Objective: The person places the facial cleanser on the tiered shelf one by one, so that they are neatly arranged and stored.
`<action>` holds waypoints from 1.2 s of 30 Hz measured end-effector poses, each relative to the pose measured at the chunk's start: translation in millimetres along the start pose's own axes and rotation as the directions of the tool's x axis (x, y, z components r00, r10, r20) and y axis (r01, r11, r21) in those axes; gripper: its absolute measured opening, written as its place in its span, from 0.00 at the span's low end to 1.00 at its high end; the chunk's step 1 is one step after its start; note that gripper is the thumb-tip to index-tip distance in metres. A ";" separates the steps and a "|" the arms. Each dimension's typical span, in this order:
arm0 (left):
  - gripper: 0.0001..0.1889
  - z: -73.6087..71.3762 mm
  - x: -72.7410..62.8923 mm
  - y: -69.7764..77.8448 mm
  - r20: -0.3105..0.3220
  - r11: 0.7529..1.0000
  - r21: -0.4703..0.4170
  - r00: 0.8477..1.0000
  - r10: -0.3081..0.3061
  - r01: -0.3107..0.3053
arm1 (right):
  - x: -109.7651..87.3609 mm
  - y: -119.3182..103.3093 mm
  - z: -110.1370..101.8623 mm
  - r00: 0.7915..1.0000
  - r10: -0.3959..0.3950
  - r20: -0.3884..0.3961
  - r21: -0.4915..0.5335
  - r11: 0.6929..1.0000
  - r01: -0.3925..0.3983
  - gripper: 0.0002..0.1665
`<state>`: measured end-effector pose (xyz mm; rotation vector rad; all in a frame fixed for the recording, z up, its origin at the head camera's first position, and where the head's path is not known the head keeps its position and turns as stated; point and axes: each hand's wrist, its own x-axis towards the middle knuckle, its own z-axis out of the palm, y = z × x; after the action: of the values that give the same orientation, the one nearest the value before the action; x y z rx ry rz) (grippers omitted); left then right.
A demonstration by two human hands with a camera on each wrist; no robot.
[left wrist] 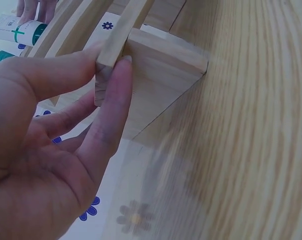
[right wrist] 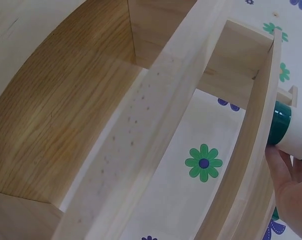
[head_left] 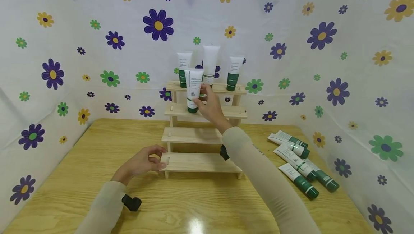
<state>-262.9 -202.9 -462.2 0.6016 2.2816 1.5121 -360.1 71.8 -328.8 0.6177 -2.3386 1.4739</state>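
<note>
A four-step wooden stand (head_left: 191,135) stands on the table. My right hand (head_left: 211,106) grips a white tube (head_left: 194,90) by its side, thumb in front. That tube is upright, its green cap right at the second step from the top. The right wrist view shows the cap (right wrist: 280,124) close against a step's edge, with the right hand (right wrist: 295,197) below it. My left hand (head_left: 142,162) pinches the left end of the lowest step (left wrist: 113,50) between thumb and fingers. On the top step stand three tubes: left (head_left: 184,61), middle (head_left: 211,59) and right (head_left: 233,72).
Several white and green tubes (head_left: 292,160) lie in a loose pile on the table's right side. The wooden table (head_left: 81,180) spreads around the stand. A white cloth (head_left: 129,54) with printed flowers hangs behind and at both sides.
</note>
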 end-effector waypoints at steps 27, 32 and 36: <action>0.30 4.8 2.8 2.8 -0.059 0.999 0.027 0.998 -0.036 0.038 | -1.1 -0.7 -2.2 0.999 0.031 0.015 0.005 0.999 -0.031 0.30; 0.28 6.6 3.9 3.2 -0.098 0.998 0.027 0.994 -0.049 0.051 | -1.1 -1.1 -2.3 1.000 0.027 0.013 0.006 1.000 -0.027 0.30; 0.27 9.0 4.8 3.7 -0.128 0.997 -0.003 0.989 -0.071 0.071 | -0.8 -1.1 -2.9 1.000 0.026 0.011 0.008 1.000 -0.027 0.30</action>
<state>-261.9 -192.1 -462.4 0.4300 2.3722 1.5566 -358.7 74.1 -327.1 0.6009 -2.3595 1.4954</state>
